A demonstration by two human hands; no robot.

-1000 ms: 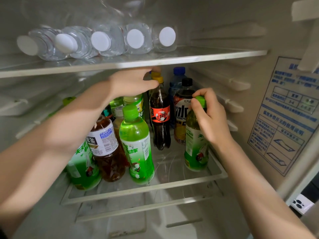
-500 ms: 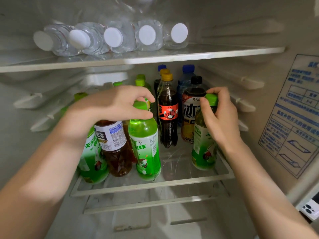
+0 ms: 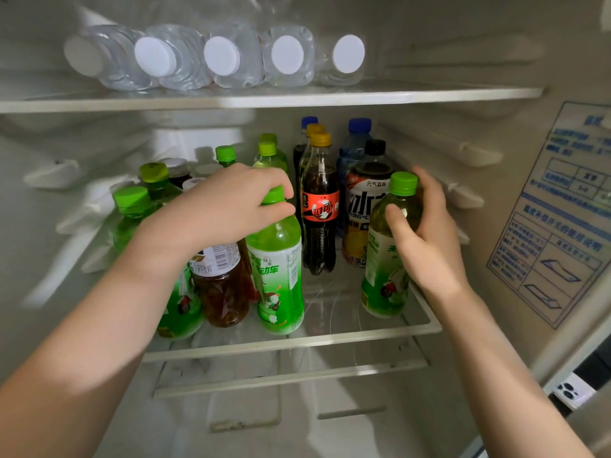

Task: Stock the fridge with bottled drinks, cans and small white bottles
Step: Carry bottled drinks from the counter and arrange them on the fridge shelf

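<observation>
Both hands are inside the open fridge at its middle glass shelf (image 3: 330,340). My left hand (image 3: 228,206) grips the neck and cap of a bright green bottle (image 3: 281,279) standing at the shelf's front middle. My right hand (image 3: 426,239) wraps the shoulder of a green-capped tea bottle (image 3: 383,276) standing at the front right. A black cola bottle (image 3: 319,223) with a yellow cap stands between them, further back. A brown tea bottle (image 3: 224,289) and more green bottles (image 3: 132,209) stand under my left forearm.
Several clear water bottles (image 3: 287,57) lie on their sides on the upper shelf (image 3: 429,92), white caps facing out. Blue-capped bottles (image 3: 357,140) and a black-capped drink (image 3: 367,206) fill the back right. The fridge's right wall carries a printed label (image 3: 558,219). A gap of bare glass lies between the two held bottles.
My left hand came down from the upper shelf's edge onto the green bottle's cap. My right hand slid from the tea bottle's cap to its shoulder. The view moved closer.
</observation>
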